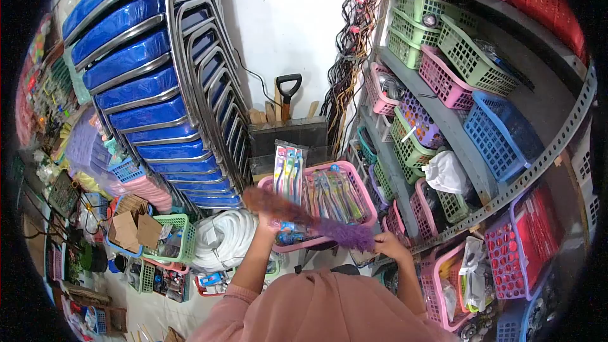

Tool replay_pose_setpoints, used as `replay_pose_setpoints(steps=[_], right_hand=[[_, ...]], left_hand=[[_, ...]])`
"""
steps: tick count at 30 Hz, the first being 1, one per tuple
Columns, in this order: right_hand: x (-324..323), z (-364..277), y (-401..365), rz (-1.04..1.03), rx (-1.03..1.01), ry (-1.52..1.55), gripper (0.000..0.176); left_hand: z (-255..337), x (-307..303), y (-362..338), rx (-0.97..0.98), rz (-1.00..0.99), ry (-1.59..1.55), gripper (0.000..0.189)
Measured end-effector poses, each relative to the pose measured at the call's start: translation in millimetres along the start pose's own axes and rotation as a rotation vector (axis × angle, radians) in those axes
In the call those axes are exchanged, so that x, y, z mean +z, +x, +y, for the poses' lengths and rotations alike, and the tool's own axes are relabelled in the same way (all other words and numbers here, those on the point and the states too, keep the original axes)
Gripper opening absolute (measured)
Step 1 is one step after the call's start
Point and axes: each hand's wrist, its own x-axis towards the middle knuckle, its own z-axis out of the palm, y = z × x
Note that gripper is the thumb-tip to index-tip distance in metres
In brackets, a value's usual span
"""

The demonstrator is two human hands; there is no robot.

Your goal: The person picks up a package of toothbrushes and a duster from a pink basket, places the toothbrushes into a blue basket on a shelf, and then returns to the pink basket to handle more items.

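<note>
A long fluffy duster [345, 233], brown at its left end and purple at its right, stretches slantwise over a pink basket [363, 191]. My right hand [387, 245] is closed at the purple end of the duster. My left hand [268, 222] is by the basket's left front side, beneath the brown end, which hides its fingers. I cannot make out whether it holds anything. Packed toothbrushes [335, 193] fill the basket, and one clear pack of toothbrushes [289, 164] stands upright at its left. Small blue packets [288, 234] show at the front.
Stacked blue chairs [136, 44] with metal frames rise on the left. Metal shelves [437, 111] with many plastic baskets line the right. White coiled hose [221, 240] lies left of my left arm. A black-handled tool [287, 92] leans at the wall. Baskets of goods crowd the floor.
</note>
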Motion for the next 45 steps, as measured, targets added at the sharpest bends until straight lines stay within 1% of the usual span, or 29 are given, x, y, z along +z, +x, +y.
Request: replay_pose_setpoints(steps=[1,2,3,5,6,7,9,10,11,12,13,14,15,17,21,23,24,28,30,31,33,34,36,37,39,40,41,43,45], right_hand=[[-2,0,1,0.049,-0.003,-0.028,0.018],[-2,0,1,0.099,-0.004,-0.056,0.016],[-2,1,0,0.105,-0.002,-0.054,0.016],[0,0,0,0.026,-0.037,0.0,0.016],[1,-1,1,0.035,-0.036,0.002,0.016],[3,-3,2,0.013,-0.059,-0.032,0.015],[6,-9,7,-0.002,-0.081,-0.062,0.014],[6,-13,11,0.115,-0.073,-0.04,0.015],[9,-15,14,0.23,-0.064,-0.018,0.018],[12,-12,21,0.234,-0.063,-0.016,0.018],[15,-6,34,0.349,-0.027,0.052,0.023],[18,-1,44,0.462,0.01,0.12,0.028],[21,-3,49,0.464,0.009,0.121,0.028],[26,-11,61,0.639,-0.093,-0.18,0.028],[49,33,98,0.786,-0.047,-0.445,0.032],[66,52,110,0.843,-0.215,-0.485,0.03],[70,61,114,0.842,-0.265,-0.558,0.025],[77,50,105,0.791,-0.266,-0.647,0.024],[75,48,105,0.64,-0.202,-0.457,0.025],[73,47,104,0.651,-0.199,-0.456,0.025],[68,42,105,0.814,-0.367,-0.534,0.028],[65,28,102,0.833,-0.362,-0.537,0.028],[59,-7,91,0.624,-0.17,-0.032,0.032],[55,-31,79,0.649,-0.164,-0.032,0.032],[49,-69,60,0.371,-0.046,0.327,0.039],[45,-66,64,0.276,-0.1,0.381,0.042],[42,-62,63,0.306,-0.1,0.384,0.042],[36,-68,54,0.27,0.064,0.372,0.041],[26,-72,44,0.361,0.032,0.418,0.038]], left_hand=[[-1,6,-2,-0.031,-0.072,-0.143,0.032],[-6,13,8,0.133,0.296,0.16,0.033],[-8,-3,10,0.126,0.294,0.161,0.033],[-9,-53,18,-0.143,-0.263,-0.371,0.037],[-7,29,3,-0.019,-0.172,-0.073,0.042],[-11,11,1,0.115,0.16,0.027,0.044],[-10,-4,2,0.168,-0.116,0.117,0.043],[-6,22,2,0.078,0.054,0.058,0.039],[-8,48,-7,0.11,0.156,0.139,0.037],[-8,44,-5,0.029,0.194,0.082,0.039],[-7,47,-5,-0.05,0.23,0.026,0.041],[-8,50,-7,-0.051,0.229,0.028,0.041],[-10,68,-13,-0.089,0.181,0.019,0.045],[-11,77,-15,-0.127,0.129,0.012,0.048],[-14,78,-22,-0.133,0.181,0.006,0.048],[-16,59,-23,-0.152,0.16,0.03,0.046],[-20,22,-17,-0.168,0.203,0.028,0.045],[-28,42,-20,-0.197,0.27,0.055,0.044],[-31,60,-22,-0.218,0.269,0.104,0.048],[-32,66,-22,-0.226,0.262,0.106,0.048],[-38,72,-19,-0.372,0.139,0.078,0.055],[-39,72,-20,-0.403,0.006,0.125,0.059],[-50,67,-15,-0.522,-0.004,0.077,0.059],[-57,67,-11,-0.627,0.0,0.031,0.059],[-69,105,-12,-0.603,0.055,0.113,0.057],[-75,111,-10,-0.634,0.09,0.238,0.057],[-81,114,-7,-0.66,0.12,0.365,0.057],[-106,84,7,-0.759,0.069,0.269,0.055],[-131,82,18,-0.566,-0.019,0.545,0.05]])
